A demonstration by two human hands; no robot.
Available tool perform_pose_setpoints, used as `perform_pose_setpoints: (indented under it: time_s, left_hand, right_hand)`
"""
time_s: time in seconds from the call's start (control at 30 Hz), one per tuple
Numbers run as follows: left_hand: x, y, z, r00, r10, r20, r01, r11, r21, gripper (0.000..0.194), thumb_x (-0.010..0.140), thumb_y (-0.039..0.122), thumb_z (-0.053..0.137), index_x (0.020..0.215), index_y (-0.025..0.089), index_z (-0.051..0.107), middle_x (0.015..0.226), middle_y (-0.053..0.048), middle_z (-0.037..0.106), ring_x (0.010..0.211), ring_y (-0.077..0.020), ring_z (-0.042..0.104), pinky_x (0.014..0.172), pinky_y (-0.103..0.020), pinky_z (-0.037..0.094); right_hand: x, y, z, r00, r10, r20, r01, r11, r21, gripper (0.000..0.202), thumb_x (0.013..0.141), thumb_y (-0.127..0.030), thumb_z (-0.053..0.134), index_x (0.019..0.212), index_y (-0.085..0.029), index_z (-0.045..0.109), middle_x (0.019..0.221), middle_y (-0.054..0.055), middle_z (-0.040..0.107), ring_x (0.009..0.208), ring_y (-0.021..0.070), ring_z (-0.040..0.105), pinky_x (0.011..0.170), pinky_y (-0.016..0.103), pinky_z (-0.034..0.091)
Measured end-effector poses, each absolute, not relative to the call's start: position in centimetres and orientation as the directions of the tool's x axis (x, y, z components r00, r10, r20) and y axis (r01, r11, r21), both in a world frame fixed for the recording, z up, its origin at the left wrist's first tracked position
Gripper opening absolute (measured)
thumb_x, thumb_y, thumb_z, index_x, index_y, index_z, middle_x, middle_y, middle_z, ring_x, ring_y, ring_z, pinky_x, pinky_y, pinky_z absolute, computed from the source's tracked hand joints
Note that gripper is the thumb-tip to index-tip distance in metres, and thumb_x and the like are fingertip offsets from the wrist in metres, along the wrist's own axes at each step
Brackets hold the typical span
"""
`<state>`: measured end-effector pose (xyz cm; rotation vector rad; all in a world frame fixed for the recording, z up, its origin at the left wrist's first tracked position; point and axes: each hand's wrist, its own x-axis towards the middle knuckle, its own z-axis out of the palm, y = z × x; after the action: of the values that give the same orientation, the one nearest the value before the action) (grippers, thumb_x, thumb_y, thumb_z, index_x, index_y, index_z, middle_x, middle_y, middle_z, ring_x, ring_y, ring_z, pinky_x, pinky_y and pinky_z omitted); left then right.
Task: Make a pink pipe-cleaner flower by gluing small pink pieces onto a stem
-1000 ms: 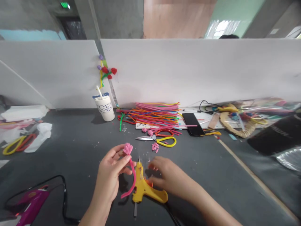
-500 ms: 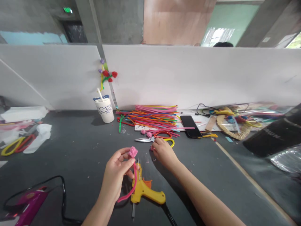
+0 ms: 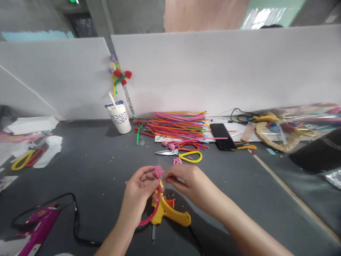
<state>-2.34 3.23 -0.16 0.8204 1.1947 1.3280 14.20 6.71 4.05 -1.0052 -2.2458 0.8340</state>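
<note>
My left hand [image 3: 141, 186] pinches a pink pipe-cleaner flower [image 3: 158, 172] just below its bloom. The flower's darker pink stem [image 3: 157, 209] curves down past the palm. Close against the bloom's right side is my right hand [image 3: 181, 177], its thumb and fingers pressed together; whatever sits between them is too small to make out. Under both hands lies a yellow hot glue gun [image 3: 170, 214] with an orange trigger, its nozzle partly covered by the left fingers. Small curled pink pieces [image 3: 177, 161] rest beyond the right hand, beside scissors [image 3: 190, 156] with red and yellow handles.
A pile of coloured pipe cleaners [image 3: 178, 124] lies along the white partition, near a phone [image 3: 222, 136]. A white cup [image 3: 119, 118] stands left of it. At the lower left are a magenta device [image 3: 39, 229] and its black cord. A black cylinder [image 3: 317, 151] lies right.
My right hand has come from the pink pieces by the scissors back to the flower, leaving some pieces on the table. My left hand still holds the flower. The view has tilted down slightly.
</note>
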Motion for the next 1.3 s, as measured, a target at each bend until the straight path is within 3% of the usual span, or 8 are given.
perform_pose_setpoints:
  time_s: [0.23, 0.67, 1.07, 1.3]
  left_hand:
    - [-1.8, 2.9, -0.3, -0.134, 0.982, -0.13, -0.174, 0.106, 0.979, 0.024, 0.07, 0.018, 0.072, 0.092, 0.018, 0.062, 0.063, 0.005, 0.061, 0.039, -0.0082, 0.055, 0.036, -0.018, 0.044]
    - [-1.7, 2.6, -0.4, -0.122, 0.984, -0.127, -0.098, 0.115, 0.988, 0.024, 0.07, 0.021, 0.07, 0.092, 0.019, 0.062, 0.065, 0.006, 0.059, 0.045, -0.0098, 0.056, 0.039, -0.019, 0.046]
    - [-1.8, 2.6, -0.4, -0.101, 0.983, -0.151, -0.179, 0.131, 0.975, 0.023, 0.07, 0.023, 0.073, 0.09, 0.017, 0.062, 0.062, 0.006, 0.058, 0.041, -0.0077, 0.052, 0.034, -0.016, 0.04]
    - [-2.2, 2.5, -0.4, -0.066, 0.978, -0.199, -0.278, 0.174, 0.945, 0.02, 0.073, 0.018, 0.07, 0.092, 0.015, 0.062, 0.062, 0.004, 0.06, 0.04, -0.0052, 0.048, 0.033, -0.013, 0.036]
  right_hand:
    - [13.9, 6.2, 3.1, -0.559, 0.783, 0.274, 0.537, 0.593, -0.599, 0.014, 0.086, -0.004, 0.05, 0.088, -0.017, 0.054, 0.078, 0.003, 0.063, 0.067, 0.0139, 0.054, 0.061, 0.022, 0.04]
    - [13.5, 6.3, 2.1, -0.574, 0.754, 0.319, 0.565, 0.647, -0.512, 0.014, 0.083, -0.003, 0.051, 0.087, -0.017, 0.053, 0.078, 0.007, 0.063, 0.069, 0.0182, 0.053, 0.061, 0.026, 0.039]
    - [13.3, 6.1, 2.2, -0.57, 0.729, 0.38, 0.557, 0.682, -0.474, 0.014, 0.089, -0.006, 0.05, 0.082, -0.018, 0.053, 0.072, 0.004, 0.061, 0.065, 0.0167, 0.052, 0.06, 0.025, 0.037]
    - [13.8, 6.4, 2.9, -0.587, 0.663, 0.465, 0.486, 0.748, -0.452, 0.005, 0.088, -0.011, 0.06, 0.086, -0.015, 0.062, 0.078, 0.005, 0.062, 0.072, 0.0183, 0.054, 0.065, 0.026, 0.04]
